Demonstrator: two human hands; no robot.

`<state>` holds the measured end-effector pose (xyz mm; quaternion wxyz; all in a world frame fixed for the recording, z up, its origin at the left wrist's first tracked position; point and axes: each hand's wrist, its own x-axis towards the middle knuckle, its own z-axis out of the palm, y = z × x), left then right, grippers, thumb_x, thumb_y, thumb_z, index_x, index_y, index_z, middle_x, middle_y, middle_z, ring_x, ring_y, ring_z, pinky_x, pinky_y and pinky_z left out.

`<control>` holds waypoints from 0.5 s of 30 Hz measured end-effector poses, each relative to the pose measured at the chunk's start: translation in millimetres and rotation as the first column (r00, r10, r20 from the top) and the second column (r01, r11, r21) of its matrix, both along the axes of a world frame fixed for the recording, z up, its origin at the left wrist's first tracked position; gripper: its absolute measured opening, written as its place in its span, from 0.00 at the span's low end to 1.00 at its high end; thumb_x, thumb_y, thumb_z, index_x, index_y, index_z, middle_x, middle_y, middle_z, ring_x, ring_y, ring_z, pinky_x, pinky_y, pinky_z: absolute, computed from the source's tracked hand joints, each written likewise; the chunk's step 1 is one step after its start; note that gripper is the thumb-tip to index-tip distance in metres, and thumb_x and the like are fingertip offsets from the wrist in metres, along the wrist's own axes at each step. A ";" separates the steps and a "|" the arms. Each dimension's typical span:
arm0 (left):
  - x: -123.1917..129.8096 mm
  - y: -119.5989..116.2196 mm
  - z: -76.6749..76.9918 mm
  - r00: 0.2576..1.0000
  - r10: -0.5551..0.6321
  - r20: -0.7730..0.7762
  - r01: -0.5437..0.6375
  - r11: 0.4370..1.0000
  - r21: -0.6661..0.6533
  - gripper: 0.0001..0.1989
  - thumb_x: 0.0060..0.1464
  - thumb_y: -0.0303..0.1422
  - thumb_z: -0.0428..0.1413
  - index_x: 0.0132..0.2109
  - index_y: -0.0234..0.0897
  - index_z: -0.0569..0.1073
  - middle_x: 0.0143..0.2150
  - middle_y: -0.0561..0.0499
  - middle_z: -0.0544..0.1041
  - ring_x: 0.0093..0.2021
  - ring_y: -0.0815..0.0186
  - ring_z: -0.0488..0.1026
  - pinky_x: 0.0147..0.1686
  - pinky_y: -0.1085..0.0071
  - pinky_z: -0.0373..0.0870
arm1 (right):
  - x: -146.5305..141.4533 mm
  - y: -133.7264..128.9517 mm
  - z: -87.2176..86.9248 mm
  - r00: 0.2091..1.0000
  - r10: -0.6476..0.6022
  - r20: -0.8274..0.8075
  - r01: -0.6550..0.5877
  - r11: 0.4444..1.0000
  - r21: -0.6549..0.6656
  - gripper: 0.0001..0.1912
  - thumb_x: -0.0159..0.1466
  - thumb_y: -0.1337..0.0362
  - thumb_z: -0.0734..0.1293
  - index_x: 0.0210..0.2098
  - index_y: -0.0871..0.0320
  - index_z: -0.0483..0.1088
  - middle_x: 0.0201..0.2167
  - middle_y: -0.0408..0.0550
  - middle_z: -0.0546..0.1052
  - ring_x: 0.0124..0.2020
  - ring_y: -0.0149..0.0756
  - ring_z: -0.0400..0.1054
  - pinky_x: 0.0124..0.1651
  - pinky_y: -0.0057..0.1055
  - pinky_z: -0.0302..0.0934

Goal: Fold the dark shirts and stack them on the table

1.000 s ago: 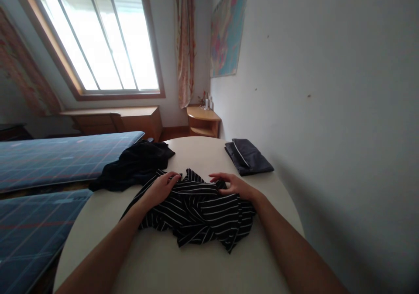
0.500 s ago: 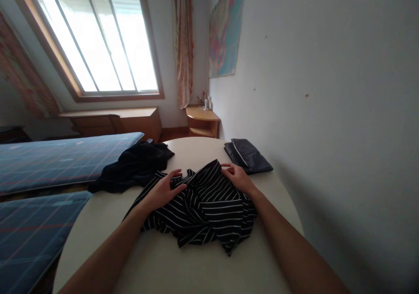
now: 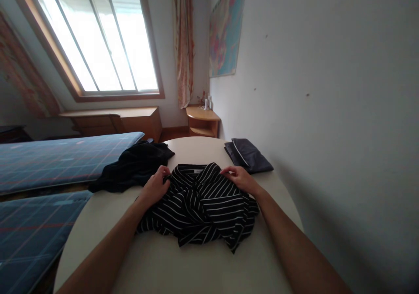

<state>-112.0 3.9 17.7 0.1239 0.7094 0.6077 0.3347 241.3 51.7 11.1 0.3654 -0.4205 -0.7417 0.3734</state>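
Note:
A black shirt with white stripes lies crumpled on the round white table. Its collar points away from me, and a pale label shows inside the neck. My left hand pinches the cloth at the left shoulder, beside the collar. On the other side, my right hand has its thumb and fingers closed on the right shoulder, near the collar's edge. The front of the shirt is bunched in twisted folds, with a pointed corner of cloth toward me.
Dark clothing hangs over the table's left edge. A folded dark grey item with a pale edge lies at the back right. Blue plaid mattresses adjoin on the left, and a white wall stands close on the right.
My left hand has moved left and closed on the shirt's left shoulder. The collar has spread open, so its label shows. My right hand stays near the right shoulder.

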 end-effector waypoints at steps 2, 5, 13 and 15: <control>0.2 0.0 5.6 0.998 0.059 0.020 -0.061 0.995 0.079 0.09 0.56 0.36 0.48 0.43 0.41 0.69 0.41 0.49 0.79 0.42 0.59 0.76 0.46 0.64 0.69 | -1.4 2.9 1.1 0.998 -0.061 -0.025 0.063 0.994 0.087 0.18 0.66 0.55 0.63 0.48 0.57 0.77 0.48 0.52 0.79 0.50 0.44 0.73 0.59 0.46 0.62; -1.4 -1.2 11.9 0.995 0.094 0.026 -0.096 0.993 0.066 0.14 0.58 0.42 0.48 0.45 0.41 0.71 0.44 0.48 0.79 0.42 0.58 0.76 0.47 0.63 0.69 | -3.1 3.2 4.0 0.993 -0.096 -0.075 0.107 0.979 0.171 0.23 0.67 0.51 0.62 0.56 0.54 0.73 0.60 0.51 0.71 0.63 0.45 0.63 0.68 0.47 0.50; -26.3 -3.9 -3.5 0.990 -0.082 -0.118 0.048 0.962 -0.267 0.22 0.46 0.39 0.56 0.49 0.38 0.69 0.41 0.46 0.79 0.42 0.54 0.77 0.43 0.63 0.71 | 1.0 -11.1 6.5 0.984 0.138 0.116 -0.141 0.990 0.015 0.46 0.54 0.46 0.75 0.67 0.53 0.60 0.71 0.50 0.52 0.71 0.47 0.47 0.72 0.46 0.39; -30.8 -2.9 -3.4 0.982 -0.114 -0.150 0.080 0.972 -0.221 0.15 0.44 0.33 0.53 0.43 0.38 0.71 0.37 0.47 0.78 0.39 0.56 0.76 0.41 0.64 0.71 | 2.2 -12.7 6.2 0.971 0.179 0.160 -0.181 0.983 -0.005 0.49 0.50 0.49 0.78 0.66 0.54 0.60 0.70 0.53 0.54 0.70 0.49 0.49 0.72 0.46 0.40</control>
